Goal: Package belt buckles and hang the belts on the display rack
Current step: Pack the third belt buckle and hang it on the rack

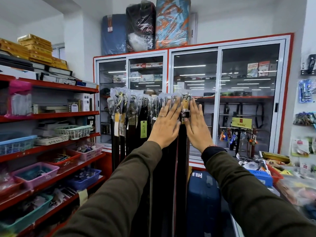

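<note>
A row of dark belts point(136, 127) hangs in front of me, each buckle wrapped in a clear plastic bag point(119, 96). The rightmost belt point(185, 108) carries a yellow tag. My left hand point(166, 124) lies flat, fingers spread, against the bagged buckles just left of that belt. My right hand point(198, 127) is flat on its right side, thumb touching the belt. Neither hand grips anything. The rack bar itself is hidden behind the bags.
Red shelves point(59, 115) with plastic baskets run along the left. A glass-door cabinet point(218, 100) stands behind the belts. A blue suitcase point(203, 199) sits low right of the belts, and a cluttered counter point(266, 170) lies further right.
</note>
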